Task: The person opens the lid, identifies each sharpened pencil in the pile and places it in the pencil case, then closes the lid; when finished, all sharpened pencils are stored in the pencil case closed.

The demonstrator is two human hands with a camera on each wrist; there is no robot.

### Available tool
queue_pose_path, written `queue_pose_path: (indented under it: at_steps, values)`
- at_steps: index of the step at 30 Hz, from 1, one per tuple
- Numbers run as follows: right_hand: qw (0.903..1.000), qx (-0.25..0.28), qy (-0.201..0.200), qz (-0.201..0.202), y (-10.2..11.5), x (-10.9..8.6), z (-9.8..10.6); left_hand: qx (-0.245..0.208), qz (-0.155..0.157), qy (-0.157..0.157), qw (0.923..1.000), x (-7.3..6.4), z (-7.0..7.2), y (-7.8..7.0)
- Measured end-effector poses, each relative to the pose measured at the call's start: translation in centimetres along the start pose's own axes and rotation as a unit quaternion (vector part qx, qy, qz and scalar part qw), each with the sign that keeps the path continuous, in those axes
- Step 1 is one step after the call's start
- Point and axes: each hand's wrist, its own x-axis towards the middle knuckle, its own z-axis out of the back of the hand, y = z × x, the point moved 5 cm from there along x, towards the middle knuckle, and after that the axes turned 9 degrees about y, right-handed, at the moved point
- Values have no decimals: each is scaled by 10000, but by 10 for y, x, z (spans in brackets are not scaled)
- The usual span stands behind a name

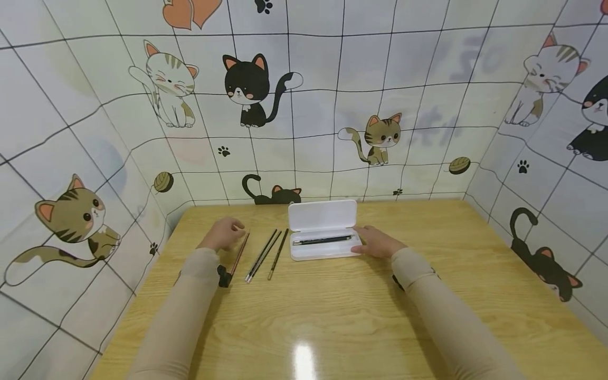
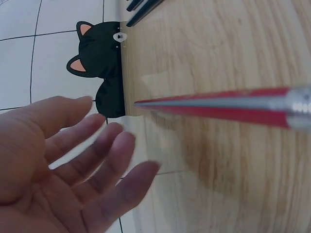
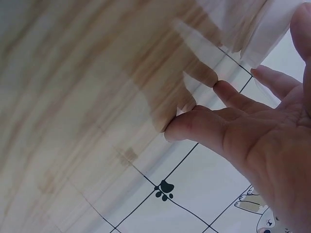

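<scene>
My left hand (image 1: 225, 234) hovers beside a red and silver striped pencil (image 1: 241, 250), fingers loosely spread with nothing between them. In the left wrist view that pencil (image 2: 218, 104) runs past the fingertips, its metal ferrule toward the camera. Several dark pencils (image 1: 261, 257) lie to its right on the table. An open white pencil case (image 1: 304, 255) holds dark pencils (image 1: 323, 240) along its tray, lid tipped back. My right hand (image 1: 377, 243) is at the case's right end, thumb at the front corner. In the right wrist view its fingertips (image 3: 177, 127) rest on the tabletop, fingers extended.
The wooden table (image 1: 304, 311) meets a cloth wall (image 1: 313, 148) printed with cats and grid lines at its back. Similar cloth hangs at both sides. A small black wrist-camera piece (image 1: 225, 276) sits by the left sleeve.
</scene>
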Motion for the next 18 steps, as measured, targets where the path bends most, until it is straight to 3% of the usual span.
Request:
queue_pose_path:
  at_steps: [3,5,11,18]
  values:
    - [10000,-2,-52,13,-1,1,0,-338,313,391,9982,0,-3,4]
    - [10000,6,-78,19,-2,1,1,-323,469,546,9969,0,-5,6]
    - [10000,43,-22,-3,0,-1,0,18,781,626,9950,-2,-7,9]
    - [10000,31,-56,32,1,-2,0,162,961,600,9934,-7,-10,-1]
